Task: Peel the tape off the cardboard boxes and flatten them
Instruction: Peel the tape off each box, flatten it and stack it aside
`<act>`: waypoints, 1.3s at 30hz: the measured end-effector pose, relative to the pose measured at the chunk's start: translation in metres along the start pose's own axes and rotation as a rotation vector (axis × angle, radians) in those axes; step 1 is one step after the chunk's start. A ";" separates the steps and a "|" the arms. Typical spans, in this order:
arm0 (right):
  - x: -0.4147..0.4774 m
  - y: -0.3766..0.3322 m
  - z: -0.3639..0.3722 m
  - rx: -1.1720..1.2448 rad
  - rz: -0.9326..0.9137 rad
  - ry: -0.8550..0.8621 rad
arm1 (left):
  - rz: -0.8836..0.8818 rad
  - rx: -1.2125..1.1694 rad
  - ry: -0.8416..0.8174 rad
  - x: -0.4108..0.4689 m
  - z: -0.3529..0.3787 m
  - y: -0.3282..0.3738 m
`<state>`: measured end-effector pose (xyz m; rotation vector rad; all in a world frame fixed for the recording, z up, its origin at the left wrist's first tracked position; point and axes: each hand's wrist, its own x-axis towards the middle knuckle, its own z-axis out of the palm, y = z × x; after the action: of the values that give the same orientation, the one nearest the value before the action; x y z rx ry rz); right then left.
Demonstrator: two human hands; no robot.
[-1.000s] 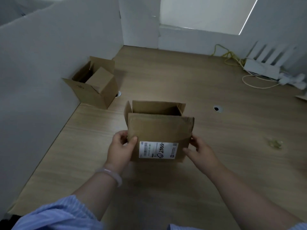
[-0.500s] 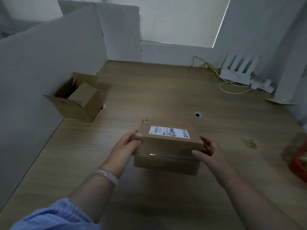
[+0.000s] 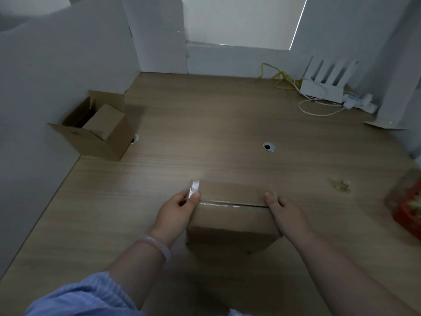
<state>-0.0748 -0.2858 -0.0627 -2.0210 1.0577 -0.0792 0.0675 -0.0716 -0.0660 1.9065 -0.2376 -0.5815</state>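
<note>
A brown cardboard box (image 3: 232,218) lies on the wooden table right in front of me, its taped seam facing up. Clear tape (image 3: 194,189) runs along that seam, and its left end stands lifted off the box. My left hand (image 3: 176,212) pinches that loose end at the box's left edge. My right hand (image 3: 282,208) grips the box's right side, thumb on top near the seam. A second cardboard box (image 3: 98,128), open with its flaps up, stands at the far left by the white partition.
White partitions wall in the table (image 3: 205,133) on the left and back. A white router (image 3: 323,87) with cables sits at the back right. A red-orange container (image 3: 407,204) is at the right edge, a crumpled tape scrap (image 3: 340,184) beside it, and a cable hole (image 3: 268,146) mid-table.
The box has been turned over from open side up to taped seam up and set down closer to me. My left hand has taken hold of the tape's end.
</note>
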 end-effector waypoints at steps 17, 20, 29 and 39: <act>0.010 0.020 0.017 0.065 -0.019 -0.014 | -0.013 0.043 -0.146 -0.006 0.016 -0.031; -0.003 0.031 0.023 0.087 -0.025 -0.002 | -0.022 0.071 -0.137 -0.016 0.020 -0.045; -0.020 0.037 0.014 -0.092 -0.068 0.011 | 0.004 0.139 -0.138 -0.025 0.009 -0.049; 0.002 0.037 0.025 -0.052 0.004 -0.001 | -0.162 0.013 -0.166 -0.003 0.016 -0.050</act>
<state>-0.0878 -0.2816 -0.1055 -2.0657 1.0734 -0.0492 0.0518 -0.0631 -0.1149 1.9033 -0.1941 -0.8507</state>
